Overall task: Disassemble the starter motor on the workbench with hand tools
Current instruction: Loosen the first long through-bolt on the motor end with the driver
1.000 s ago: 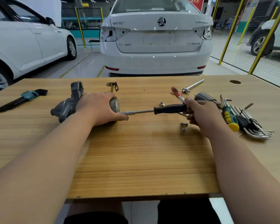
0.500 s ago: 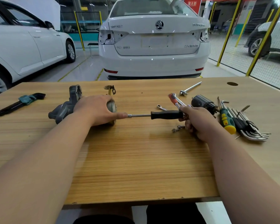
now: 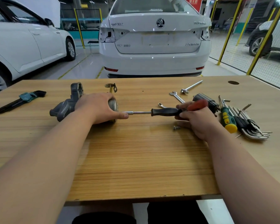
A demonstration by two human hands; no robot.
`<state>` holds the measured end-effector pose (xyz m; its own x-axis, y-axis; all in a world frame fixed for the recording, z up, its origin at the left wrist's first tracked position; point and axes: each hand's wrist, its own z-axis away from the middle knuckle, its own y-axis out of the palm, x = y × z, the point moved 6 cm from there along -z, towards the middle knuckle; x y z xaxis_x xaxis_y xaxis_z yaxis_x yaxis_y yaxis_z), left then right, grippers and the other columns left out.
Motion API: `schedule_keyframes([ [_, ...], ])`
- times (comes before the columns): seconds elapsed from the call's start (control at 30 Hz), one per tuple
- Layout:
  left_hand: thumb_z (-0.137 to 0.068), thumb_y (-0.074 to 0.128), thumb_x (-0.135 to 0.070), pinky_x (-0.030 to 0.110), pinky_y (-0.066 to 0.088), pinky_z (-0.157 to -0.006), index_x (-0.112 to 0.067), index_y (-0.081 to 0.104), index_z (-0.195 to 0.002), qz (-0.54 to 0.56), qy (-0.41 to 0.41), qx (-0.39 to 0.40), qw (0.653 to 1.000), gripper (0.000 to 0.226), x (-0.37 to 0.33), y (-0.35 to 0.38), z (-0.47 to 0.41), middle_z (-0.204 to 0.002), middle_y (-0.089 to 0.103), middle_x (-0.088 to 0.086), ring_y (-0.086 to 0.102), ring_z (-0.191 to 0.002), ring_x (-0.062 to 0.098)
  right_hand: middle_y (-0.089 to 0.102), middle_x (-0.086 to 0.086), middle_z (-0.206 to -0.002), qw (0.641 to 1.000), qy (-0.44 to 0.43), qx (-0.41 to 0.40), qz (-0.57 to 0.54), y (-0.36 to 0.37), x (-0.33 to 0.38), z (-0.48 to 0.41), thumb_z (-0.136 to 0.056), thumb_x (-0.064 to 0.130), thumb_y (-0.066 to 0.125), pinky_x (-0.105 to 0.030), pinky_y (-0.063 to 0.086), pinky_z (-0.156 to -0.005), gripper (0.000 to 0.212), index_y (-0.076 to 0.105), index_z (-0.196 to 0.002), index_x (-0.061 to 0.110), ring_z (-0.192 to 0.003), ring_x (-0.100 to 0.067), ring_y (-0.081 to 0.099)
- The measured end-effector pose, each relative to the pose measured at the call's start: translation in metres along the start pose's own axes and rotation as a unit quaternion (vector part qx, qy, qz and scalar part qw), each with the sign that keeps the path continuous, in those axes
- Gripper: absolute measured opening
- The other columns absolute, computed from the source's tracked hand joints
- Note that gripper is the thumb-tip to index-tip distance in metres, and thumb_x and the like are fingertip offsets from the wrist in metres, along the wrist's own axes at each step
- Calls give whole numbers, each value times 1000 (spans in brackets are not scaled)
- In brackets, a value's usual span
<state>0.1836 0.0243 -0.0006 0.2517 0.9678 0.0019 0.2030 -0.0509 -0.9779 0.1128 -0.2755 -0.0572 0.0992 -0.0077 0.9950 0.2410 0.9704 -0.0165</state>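
Note:
The grey starter motor (image 3: 64,107) lies on its side on the wooden workbench (image 3: 136,159), its round end cap facing right. My left hand (image 3: 99,108) grips the motor body and covers most of it. A black-handled nut driver (image 3: 164,112) lies horizontal, its steel socket tip at the end cap beside my left thumb. My right hand (image 3: 196,120) holds the rear of that handle, and a red tool handle (image 3: 198,105) sticks out above its fingers. A loose bolt (image 3: 176,127) lies just in front of the right hand.
Right of my hand lie a black solenoid (image 3: 204,98), a green-yellow screwdriver (image 3: 227,120) and several hex keys (image 3: 252,126). Small spanners (image 3: 176,96) and a T-bar (image 3: 191,87) lie behind. A hex key set (image 3: 21,101) sits far left, a metal bracket (image 3: 111,88) behind the motor.
The nut driver has stayed against the end cap while my right hand shifted on the handle. The red handle now shows above my right fingers. The camera view moved slightly.

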Motion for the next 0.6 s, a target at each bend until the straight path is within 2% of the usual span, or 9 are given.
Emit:
schedule_keyframes([
  [0.13,-33,28,-105,34,41,-73,-39,50,-120,-5,3,-6,1000,111,0,0,1,-118,60,-12,57,-106,18,69,-8,-107,996,-49,-41,55,-2,6,2,-89,0,65,-37,60,-75,27,72,-97,24,-95,-22,72],
  [0.23,-35,30,-104,35,41,-75,-39,50,-121,-6,1,-7,1000,110,0,0,2,-118,60,-12,57,-106,19,69,-6,-102,993,-97,-50,49,-3,15,9,-89,4,64,-27,57,-65,25,71,-98,25,-91,-19,70],
  [0.33,-34,28,-105,35,42,-74,-38,49,-124,-12,3,-5,1000,114,0,1,1,-119,60,-11,57,-106,20,68,-5,-97,991,-118,-51,42,-2,19,13,-90,7,62,-27,55,-66,23,70,-99,26,-85,-18,66],
  [0.43,-34,27,-105,34,40,-71,-38,49,-124,-15,3,-6,1000,114,0,1,0,-118,60,-11,57,-105,20,64,-7,-93,990,-125,-40,46,0,19,15,-93,9,60,-26,54,-61,19,68,-102,24,-73,-18,61],
  [0.53,-34,28,-105,33,39,-69,-39,49,-123,-13,-1,-7,1000,113,1,1,0,-117,61,-11,57,-104,20,59,-5,-76,985,-140,-38,90,3,20,15,-98,21,56,-17,47,-49,10,66,-102,22,-54,-7,56],
  [0.6,-33,28,-106,33,39,-70,-39,49,-123,-13,-1,-9,1000,114,1,1,0,-118,61,-11,57,-104,20,55,-1,-64,984,-136,-49,108,4,19,14,-100,30,54,-18,45,-46,16,65,-100,19,-46,-5,52],
])
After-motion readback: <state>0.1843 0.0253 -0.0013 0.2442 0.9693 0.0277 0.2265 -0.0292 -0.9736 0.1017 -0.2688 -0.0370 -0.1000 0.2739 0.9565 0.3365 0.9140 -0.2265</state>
